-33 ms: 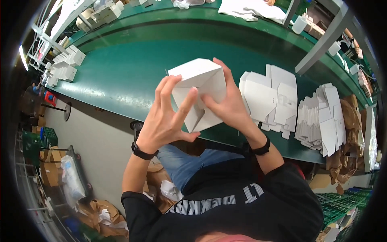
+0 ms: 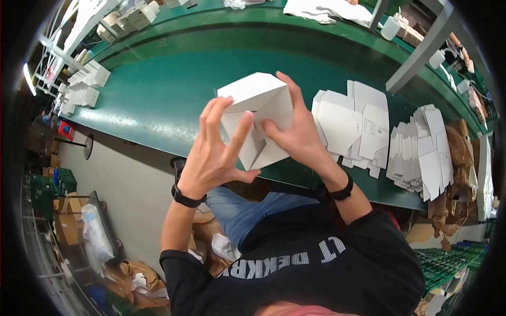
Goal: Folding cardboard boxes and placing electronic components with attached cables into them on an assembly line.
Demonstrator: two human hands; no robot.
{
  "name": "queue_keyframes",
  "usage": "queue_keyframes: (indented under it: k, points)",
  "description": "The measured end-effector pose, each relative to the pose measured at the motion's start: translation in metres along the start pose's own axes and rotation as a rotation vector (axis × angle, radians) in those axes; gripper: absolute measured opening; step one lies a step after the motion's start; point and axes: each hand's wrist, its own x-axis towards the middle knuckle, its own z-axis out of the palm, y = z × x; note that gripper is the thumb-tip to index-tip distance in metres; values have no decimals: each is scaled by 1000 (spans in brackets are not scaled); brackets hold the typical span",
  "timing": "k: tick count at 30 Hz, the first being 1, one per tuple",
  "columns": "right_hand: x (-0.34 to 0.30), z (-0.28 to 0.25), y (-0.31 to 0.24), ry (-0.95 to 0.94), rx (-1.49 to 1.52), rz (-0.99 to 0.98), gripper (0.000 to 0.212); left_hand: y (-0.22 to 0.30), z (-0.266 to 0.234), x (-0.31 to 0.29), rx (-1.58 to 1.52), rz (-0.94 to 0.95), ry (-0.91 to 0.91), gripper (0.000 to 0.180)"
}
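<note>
Between my two hands, above the near edge of the green workbench (image 2: 158, 100), is a white cardboard box (image 2: 253, 89) with folded flaps on the side turned to me. My left hand (image 2: 213, 152) grips its left side, several fingers at the upper edge, the index finger against the flaps and the thumb near the lower corner. From the right, my right hand (image 2: 298, 129) clasps it, fingers along the far side and thumb pressed into the flaps. Flat white box blanks (image 2: 345, 124) lie just right of my right hand.
A stack of folded white blanks (image 2: 406, 152) stands at the bench's right end, beside brown packing paper (image 2: 461, 158). Assembled white boxes (image 2: 87, 87) line the far left. A grey post (image 2: 421, 47) rises at the back right. On the left floor is a loaded trolley (image 2: 103, 221).
The box and both hands appear very slightly higher and further left in view, and the whole scene shifts a little too. The grip looks the same.
</note>
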Motion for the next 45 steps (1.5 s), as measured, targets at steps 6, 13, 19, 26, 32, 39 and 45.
queue_keyframes:
  k: [6,13,19,26,32,39,45]
  points:
    - [9,9,0,-30,-189,-292,93,-19,26,-30,199,-46,243,122]
    - [20,55,51,-138,-1123,-536,42,-24,40,-57,284,-564,408,62]
    - [8,-48,34,-150,-715,-384,29,-33,65,-36,86,-549,-28,42]
    - [-28,-183,52,-205,-1156,230,83,-143,57,-33,462,-475,69,47]
    - [-17,-177,19,-30,-890,208,53,-67,30,-37,-32,-563,369,59]
    - [-22,-82,-49,290,9,-213,37,20,106,-19,-1722,-519,689,64]
    - [-51,-14,-10,-9,147,-45,44,19,58,-37,-1363,-419,524,84]
